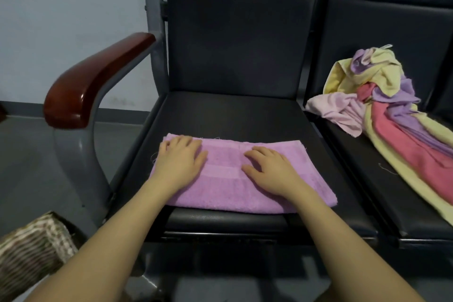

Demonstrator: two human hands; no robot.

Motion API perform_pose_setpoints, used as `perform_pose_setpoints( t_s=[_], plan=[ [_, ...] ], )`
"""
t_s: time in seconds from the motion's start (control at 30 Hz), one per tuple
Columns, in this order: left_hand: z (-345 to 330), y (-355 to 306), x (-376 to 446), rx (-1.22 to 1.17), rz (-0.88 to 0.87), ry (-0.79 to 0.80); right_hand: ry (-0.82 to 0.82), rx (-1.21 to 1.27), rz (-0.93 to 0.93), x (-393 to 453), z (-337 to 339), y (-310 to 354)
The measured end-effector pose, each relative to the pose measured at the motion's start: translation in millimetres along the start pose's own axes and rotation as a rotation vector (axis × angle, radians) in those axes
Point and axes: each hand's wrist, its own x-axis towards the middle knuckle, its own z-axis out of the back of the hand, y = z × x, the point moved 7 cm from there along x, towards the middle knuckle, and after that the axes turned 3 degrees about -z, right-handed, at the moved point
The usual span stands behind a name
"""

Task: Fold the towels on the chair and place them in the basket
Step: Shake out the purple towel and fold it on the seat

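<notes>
A purple towel (228,179) lies folded flat on the black seat of the left chair (220,113), near its front edge. My left hand (180,159) presses flat on the towel's left end, fingers straight. My right hand (268,170) rests flat on the towel's middle, fingers spread. A heap of unfolded towels (389,115) in yellow, pink, red and purple sprawls over the seat of the right chair. A woven basket (31,247) stands on the floor at the lower left, only partly in view.
A red-brown wooden armrest (98,76) on a grey metal frame juts out left of the seat, above the basket. Grey floor and a pale wall lie to the left. The chairs' black backrests rise behind the towels.
</notes>
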Motion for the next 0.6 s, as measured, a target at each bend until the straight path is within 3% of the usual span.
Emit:
perform_pose_setpoints(
  t_s=[0.07,0.2,0.37,0.6],
  plan=[
    [11.5,17.3,-1.7,-0.052,0.124,-0.099,-0.069,0.011,-0.006,0.7,4.7,4.4],
    [7.8,45.0,-10.1,-0.035,0.301,-0.068,-0.122,0.144,0.026,6.3,7.9,21.0],
    [2.7,47.8,-11.2,-0.062,0.330,-0.095,-0.039,0.042,0.138,8.1,-3.3,34.2],
    [33.0,39.1,-8.6,-0.330,0.222,-0.373,0.022,-0.075,0.105,11.1,-21.4,43.7]
  ],
)
